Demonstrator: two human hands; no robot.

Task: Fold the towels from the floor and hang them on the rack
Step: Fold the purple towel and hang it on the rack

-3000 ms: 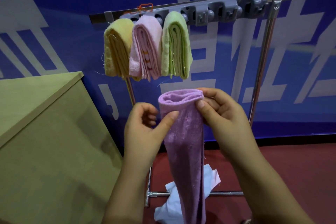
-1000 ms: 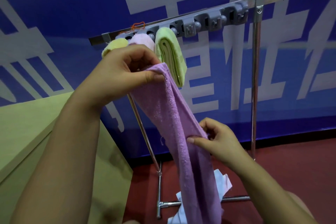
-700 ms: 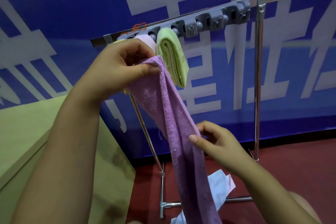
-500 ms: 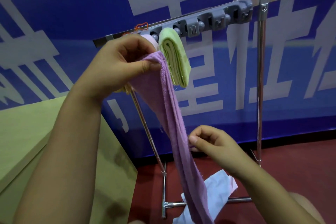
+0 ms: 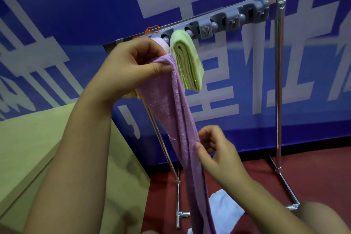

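A long purple towel, folded lengthwise, hangs in front of me. My left hand pinches its top end up by the rack bar. My right hand pinches its right edge about halfway down. On the bar hang a folded green towel, a pink towel and a yellow towel, the last two mostly hidden behind my left hand. A white towel lies on the red floor under the rack.
A pale green cabinet stands at the left, close to the rack's left post. Grey clips sit along the right half of the bar. A blue banner wall is behind. My knee shows at the bottom right.
My left hand has lifted the towel's top end to the rack bar, and my right hand has slid down to its middle. Over the last half second both hands barely moved.
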